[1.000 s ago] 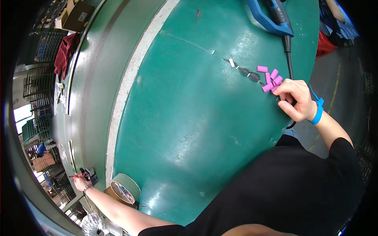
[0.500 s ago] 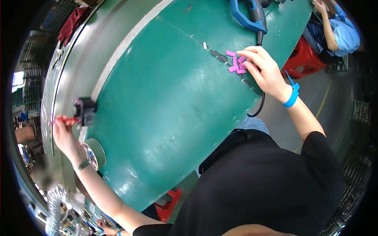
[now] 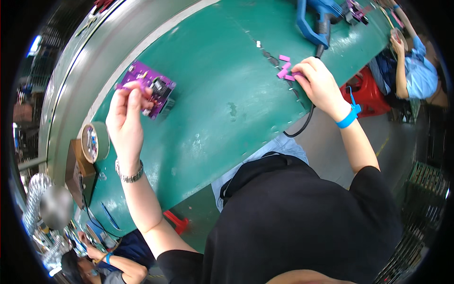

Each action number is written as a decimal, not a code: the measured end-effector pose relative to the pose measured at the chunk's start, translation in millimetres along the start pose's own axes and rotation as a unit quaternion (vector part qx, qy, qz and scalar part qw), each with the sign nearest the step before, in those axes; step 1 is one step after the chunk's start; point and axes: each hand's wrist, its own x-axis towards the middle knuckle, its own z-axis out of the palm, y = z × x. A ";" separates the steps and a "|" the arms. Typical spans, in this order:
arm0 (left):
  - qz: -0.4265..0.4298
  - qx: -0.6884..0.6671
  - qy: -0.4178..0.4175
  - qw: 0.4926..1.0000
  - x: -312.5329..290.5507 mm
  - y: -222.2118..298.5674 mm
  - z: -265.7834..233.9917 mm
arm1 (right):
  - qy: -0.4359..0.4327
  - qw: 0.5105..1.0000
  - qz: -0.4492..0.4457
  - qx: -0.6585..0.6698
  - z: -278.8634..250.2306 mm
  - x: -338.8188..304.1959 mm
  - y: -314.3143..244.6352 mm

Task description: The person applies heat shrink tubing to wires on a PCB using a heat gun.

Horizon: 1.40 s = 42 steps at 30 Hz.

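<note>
Over the left part of the green table, my left hand [image 3: 126, 120] grips a purple circuit board [image 3: 147, 75] by its edge. The board carries black block-shaped parts, and its face is tilted up into view. My fingers cover its near left side. At the right, my right hand [image 3: 322, 86] is closed, with thumb and fingertips pinched on a small purple piece [image 3: 298, 74]. Several more small purple pieces [image 3: 285, 70] lie loose on the table beside those fingertips.
A blue-handled power tool [image 3: 309, 28] lies at the far right, its black cord [image 3: 307, 125] hanging over the near edge. Beyond it sits another purple board [image 3: 353, 13]. A tape roll [image 3: 95, 142] holding small parts stands at left. Co-workers [image 3: 415, 71] sit at right and lower left.
My left hand has brought the board right and away from the table's left side, turning its face into view. My right hand has closed on a purple piece from the pile.
</note>
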 end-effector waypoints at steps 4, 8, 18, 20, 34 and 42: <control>-0.004 -0.048 0.025 0.999 -2.5 4.7 6.6 | 0.038 0.988 0.106 0.109 0.4 7.2 -4.0; 0.092 -0.060 0.137 0.984 -10.5 -4.2 12.0 | -0.018 0.869 0.199 0.452 -11.3 39.8 -20.0; 0.164 0.086 0.148 0.972 -14.9 -5.6 38.7 | -0.098 0.834 0.033 0.543 1.1 138.0 -124.7; 0.148 0.056 0.168 0.973 -14.7 -4.1 41.8 | -0.093 0.824 0.030 0.558 11.4 146.1 -136.3; 0.178 0.060 0.197 0.962 -12.7 -5.4 39.7 | -0.112 0.754 0.072 0.644 28.4 158.6 -146.4; 0.196 0.074 0.217 0.953 -11.0 -9.0 42.0 | -0.105 0.811 0.016 0.575 23.6 156.6 -151.5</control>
